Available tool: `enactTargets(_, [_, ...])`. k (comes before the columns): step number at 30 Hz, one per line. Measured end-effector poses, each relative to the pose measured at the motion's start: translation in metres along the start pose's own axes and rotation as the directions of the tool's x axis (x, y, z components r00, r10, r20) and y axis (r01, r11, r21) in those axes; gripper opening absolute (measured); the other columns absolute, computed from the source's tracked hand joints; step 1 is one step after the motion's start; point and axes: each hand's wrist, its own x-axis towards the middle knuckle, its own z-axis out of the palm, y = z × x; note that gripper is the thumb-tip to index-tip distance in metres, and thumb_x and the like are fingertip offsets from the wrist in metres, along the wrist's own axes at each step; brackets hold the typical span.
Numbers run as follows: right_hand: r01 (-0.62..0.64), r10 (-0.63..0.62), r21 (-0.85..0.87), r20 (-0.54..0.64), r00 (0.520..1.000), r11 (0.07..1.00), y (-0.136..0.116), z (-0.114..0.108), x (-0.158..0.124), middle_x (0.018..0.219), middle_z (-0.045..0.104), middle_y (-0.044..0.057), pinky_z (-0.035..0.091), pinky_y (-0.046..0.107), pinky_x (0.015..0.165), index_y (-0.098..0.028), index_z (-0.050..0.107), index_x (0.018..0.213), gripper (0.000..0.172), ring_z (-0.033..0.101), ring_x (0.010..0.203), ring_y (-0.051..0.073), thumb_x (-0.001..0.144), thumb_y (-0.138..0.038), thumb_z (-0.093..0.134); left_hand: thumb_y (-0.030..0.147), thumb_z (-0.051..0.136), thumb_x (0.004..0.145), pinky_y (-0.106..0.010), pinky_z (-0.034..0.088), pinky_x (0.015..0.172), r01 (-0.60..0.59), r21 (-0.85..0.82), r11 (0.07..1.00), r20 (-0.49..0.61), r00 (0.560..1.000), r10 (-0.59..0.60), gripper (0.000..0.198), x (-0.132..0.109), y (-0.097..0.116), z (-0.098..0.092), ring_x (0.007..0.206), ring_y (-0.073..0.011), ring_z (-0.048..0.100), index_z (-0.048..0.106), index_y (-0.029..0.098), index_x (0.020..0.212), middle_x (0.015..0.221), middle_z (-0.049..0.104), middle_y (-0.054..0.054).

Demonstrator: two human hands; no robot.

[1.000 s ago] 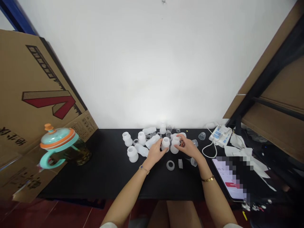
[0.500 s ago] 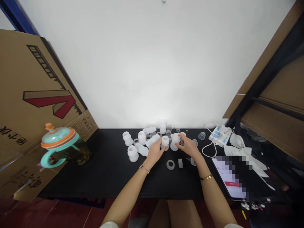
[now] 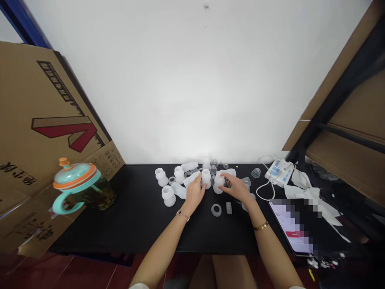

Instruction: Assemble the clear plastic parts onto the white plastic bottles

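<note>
My left hand (image 3: 195,196) cupped white bottle (image 3: 206,179), right hand (image 3: 237,188) second bottle (image 3: 218,185), fingers parted to bottle width. Neither bore visible ring; loose ring (image 3: 212,212), clear cup (image 3: 256,173) lay apart, apparently unused.

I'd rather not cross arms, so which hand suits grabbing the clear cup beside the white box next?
Probably your right hand: it's nearer the clear cup, with your left hand farther off. Both appear to hold white bottles, so the right would need freeing first.
</note>
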Motion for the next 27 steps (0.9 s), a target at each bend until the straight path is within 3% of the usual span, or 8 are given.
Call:
enactTargets(6, [0.029,-0.03,0.013,0.052,0.998,0.999,-0.01,0.011,0.001,0.092,0.07,0.003,0.049,0.03,0.071,-0.026,0.056,0.135,0.053,0.063,0.072,0.019,0.085,-0.039,0.065,0.027,0.049,0.095,-0.047,0.056,0.087,-0.008,0.05,0.999,0.02,1.0,0.007,0.053,0.001,-0.003,0.001,0.101,-0.0298,0.067,0.037,0.019,0.146,0.126,0.064,-0.016])
enactTargets(13, [0.084,-0.083,-0.062,0.029,0.996,0.994,-0.011,0.022,0.001,0.114,0.071,0.007,0.051,0.033,0.079,-0.028,0.05,0.142,0.056,0.068,0.089,0.023,0.089,-0.038,0.063,0.022,0.046,0.093,-0.048,0.055,0.09,0.013,0.053,0.999,0.007,1.0,-0.013,0.056,0.0,0.002,-0.004,0.109,-0.0315,0.065,0.033,0.02,0.148,0.131,0.061,-0.016])
enactTargets(16, [0.068,-0.067,-0.075,0.022,0.998,0.995,-0.013,0.022,0.0,0.112,0.071,0.007,0.051,0.032,0.079,-0.028,0.042,0.149,0.065,0.068,0.091,0.024,0.088,-0.038,0.064,0.023,0.049,0.092,-0.048,0.053,0.096,-0.009,0.007,1.0,-0.038,0.999,0.01,0.064,0.0,0.006,-0.007,0.122,-0.0311,0.058,0.025,0.023,0.152,0.143,0.05,-0.016])
enactTargets(20, [0.031,-0.028,-0.058,0.049,0.998,0.998,-0.014,0.015,0.0,0.111,0.071,0.005,0.05,0.031,0.076,-0.031,0.026,0.156,0.084,0.069,0.089,0.024,0.084,-0.038,0.069,0.027,0.052,0.092,-0.048,0.046,0.108,-0.058,-0.027,0.998,-0.133,0.99,0.054,0.072,0.001,0.014,-0.013,0.142,-0.0312,0.037,0.017,0.02,0.154,0.154,0.036,-0.016])
enactTargets(23, [0.038,-0.038,0.011,0.066,0.997,0.999,-0.009,0.001,-0.002,0.116,0.07,0.005,0.05,0.031,0.075,-0.031,0.021,0.157,0.093,0.068,0.088,0.024,0.08,-0.045,0.071,0.031,0.051,0.094,-0.047,0.044,0.11,-0.083,-0.044,0.996,-0.196,0.978,0.072,0.067,0.001,0.02,-0.022,0.143,-0.0303,0.036,0.021,0.019,0.153,0.154,0.035,-0.017])
enactTargets(25, [0.03,-0.029,0.056,-0.02,0.999,0.998,-0.004,-0.01,-0.003,0.119,0.068,0.007,0.051,0.032,0.075,-0.029,0.023,0.157,0.086,0.066,0.087,0.024,0.084,-0.048,0.066,0.034,0.05,0.095,-0.046,0.044,0.11,-0.124,-0.064,0.99,-0.197,0.974,0.109,0.061,-0.002,0.025,-0.028,0.14,-0.0293,0.041,0.029,0.02,0.151,0.152,0.04,-0.016])
enactTargets(27, [-0.02,0.034,0.101,-0.136,0.99,0.995,0.002,-0.019,-0.003,0.119,0.068,0.009,0.05,0.033,0.077,-0.025,0.033,0.153,0.064,0.065,0.087,0.023,0.095,-0.047,0.051,0.038,0.051,0.095,-0.046,0.045,0.109,-0.171,-0.087,0.981,-0.131,0.979,0.159,0.055,-0.007,0.032,-0.034,0.136,-0.0292,0.046,0.04,0.021,0.145,0.146,0.048,-0.014])
